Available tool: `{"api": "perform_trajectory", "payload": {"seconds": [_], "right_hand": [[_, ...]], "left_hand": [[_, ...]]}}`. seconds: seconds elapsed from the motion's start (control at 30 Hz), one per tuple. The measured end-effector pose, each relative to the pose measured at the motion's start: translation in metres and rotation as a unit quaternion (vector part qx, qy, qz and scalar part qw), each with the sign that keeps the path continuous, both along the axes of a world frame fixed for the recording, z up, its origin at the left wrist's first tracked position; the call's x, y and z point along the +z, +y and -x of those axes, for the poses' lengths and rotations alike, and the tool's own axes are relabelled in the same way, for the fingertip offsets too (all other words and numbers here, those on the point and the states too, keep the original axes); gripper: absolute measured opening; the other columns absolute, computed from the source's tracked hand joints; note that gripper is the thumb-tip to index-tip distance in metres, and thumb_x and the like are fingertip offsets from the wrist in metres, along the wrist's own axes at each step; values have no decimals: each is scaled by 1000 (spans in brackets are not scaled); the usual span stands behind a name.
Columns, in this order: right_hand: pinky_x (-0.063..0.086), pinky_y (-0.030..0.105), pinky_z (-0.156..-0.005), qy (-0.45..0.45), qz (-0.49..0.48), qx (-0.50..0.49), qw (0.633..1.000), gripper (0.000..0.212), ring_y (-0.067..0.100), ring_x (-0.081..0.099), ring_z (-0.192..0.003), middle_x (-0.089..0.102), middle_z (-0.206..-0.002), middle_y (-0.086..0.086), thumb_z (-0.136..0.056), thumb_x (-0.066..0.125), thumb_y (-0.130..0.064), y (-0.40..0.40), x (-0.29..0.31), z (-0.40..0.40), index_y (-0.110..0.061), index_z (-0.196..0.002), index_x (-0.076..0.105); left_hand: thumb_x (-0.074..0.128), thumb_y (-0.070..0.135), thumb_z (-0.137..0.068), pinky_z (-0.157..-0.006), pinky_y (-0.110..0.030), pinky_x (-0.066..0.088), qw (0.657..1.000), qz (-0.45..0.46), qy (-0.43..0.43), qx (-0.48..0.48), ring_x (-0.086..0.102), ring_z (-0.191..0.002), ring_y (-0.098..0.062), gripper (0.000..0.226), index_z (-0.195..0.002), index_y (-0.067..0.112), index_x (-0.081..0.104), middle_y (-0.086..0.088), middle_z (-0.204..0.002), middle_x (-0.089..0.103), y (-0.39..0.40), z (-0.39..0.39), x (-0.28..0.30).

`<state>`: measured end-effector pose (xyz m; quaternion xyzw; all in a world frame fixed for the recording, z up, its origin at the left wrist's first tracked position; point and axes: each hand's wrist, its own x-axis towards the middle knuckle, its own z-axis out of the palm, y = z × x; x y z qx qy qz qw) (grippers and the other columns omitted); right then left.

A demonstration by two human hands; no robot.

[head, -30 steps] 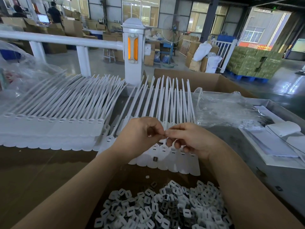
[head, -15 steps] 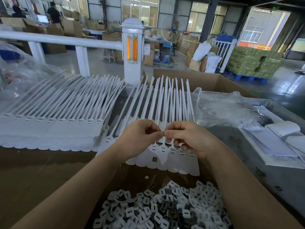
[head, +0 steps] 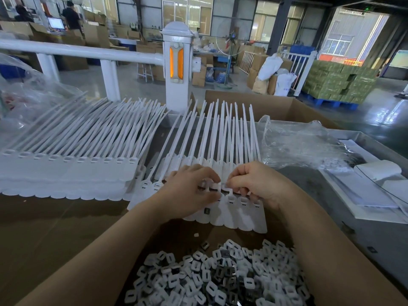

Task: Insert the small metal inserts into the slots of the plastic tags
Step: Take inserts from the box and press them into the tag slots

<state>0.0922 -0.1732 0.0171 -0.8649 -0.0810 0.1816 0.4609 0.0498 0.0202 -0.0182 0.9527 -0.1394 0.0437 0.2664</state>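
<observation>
Both hands have come lower onto the middle row of tags point(head: 229, 208) since the earlier frame. At centre, the left hand point(head: 189, 186) and right hand point(head: 256, 184) pinch with curled fingers a small white piece point(head: 217, 185) between them. Loose inserts point(head: 212, 277) lie heaped at the bottom centre.

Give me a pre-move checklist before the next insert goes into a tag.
1. Left hand on the row of white plastic tags: ok, fingers curled at a tag head.
2. Right hand at the same spot: ok, pinching there.
3. Insert seated in the slot: cannot tell, fingertips cover it.
4. Pile of small white and dark metal inserts within reach: ok, just below the hands.
5. Stray dark insert lying on the tags: not ok, loose.
6. Finished white tag stack apart: ok, left.
</observation>
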Motion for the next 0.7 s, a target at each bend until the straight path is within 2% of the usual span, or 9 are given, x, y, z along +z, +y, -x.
{"api": "perform_trajectory", "payload": {"seconds": [0.07,0.2,0.37,0.57,0.7], "right_hand": [[35,19,-39,21,8,-25,999,6,7,50,-46,66,-63,2,-85,67,-3,-2,0,-1,-5,-88,71],[41,20,-41,25,24,-23,999,5,8,57,-48,71,-64,4,-83,67,-1,-1,1,-1,-3,-85,71],[38,18,-39,39,48,-33,998,5,8,53,-42,72,-63,5,-83,69,-5,0,5,2,-1,-84,71],[30,17,-35,41,120,-33,991,16,7,37,-30,53,-46,-1,-79,78,-10,5,7,5,-4,-70,65],[28,18,-35,54,128,-20,990,19,8,33,-33,49,-48,0,-80,77,-9,5,9,6,-6,-70,62]], "left_hand": [[49,61,-91,-114,-44,21,997,-75,7,8,29,-137,-12,41,-129,48,49,16,-145,40,2,-1,-6],[28,66,-94,-117,-43,12,990,-132,-7,47,16,-147,-14,51,-142,50,34,11,-159,23,3,-3,-15],[14,73,-91,-118,-47,11,983,-157,-5,92,12,-149,-20,60,-147,53,21,5,-162,18,4,-6,-22],[11,72,-91,-117,-46,13,980,-167,-26,101,13,-148,-20,62,-148,50,19,4,-162,19,5,-8,-29],[11,72,-91,-116,-46,13,980,-167,-33,103,14,-148,-20,61,-148,50,19,4,-162,20,6,-9,-32]]}}
